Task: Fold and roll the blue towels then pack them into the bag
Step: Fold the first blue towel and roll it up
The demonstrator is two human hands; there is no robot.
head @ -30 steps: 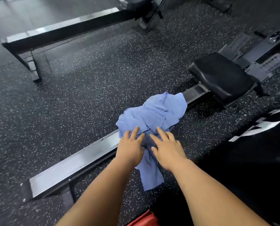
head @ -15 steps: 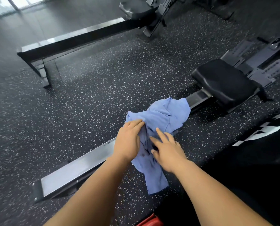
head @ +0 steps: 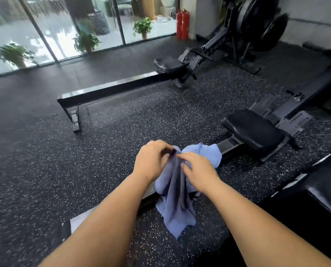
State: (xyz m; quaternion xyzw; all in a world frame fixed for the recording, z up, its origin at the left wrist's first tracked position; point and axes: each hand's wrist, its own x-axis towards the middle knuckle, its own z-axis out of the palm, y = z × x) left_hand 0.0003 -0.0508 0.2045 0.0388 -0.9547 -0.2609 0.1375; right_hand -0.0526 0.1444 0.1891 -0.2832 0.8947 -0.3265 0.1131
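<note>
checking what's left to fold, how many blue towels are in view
1: a crumpled blue towel hangs across the rowing machine rail, the left hand gripping its top and the right hand touching it. Others may be out of view.

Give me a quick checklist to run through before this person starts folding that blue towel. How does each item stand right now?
1. Left hand has hold of the blue towel: ok, its fingers are curled on the upper edge.
2. Right hand has hold too: cannot tell; it lies on the cloth, but a pinch is not plain.
3. Towel spread flat: not ok, it is bunched in long creases.
4. Towel free of the rowing machine rail: not ok, its far part lies on the rail.
5. Bag ready nearby: cannot tell, none plainly shows.
</note>
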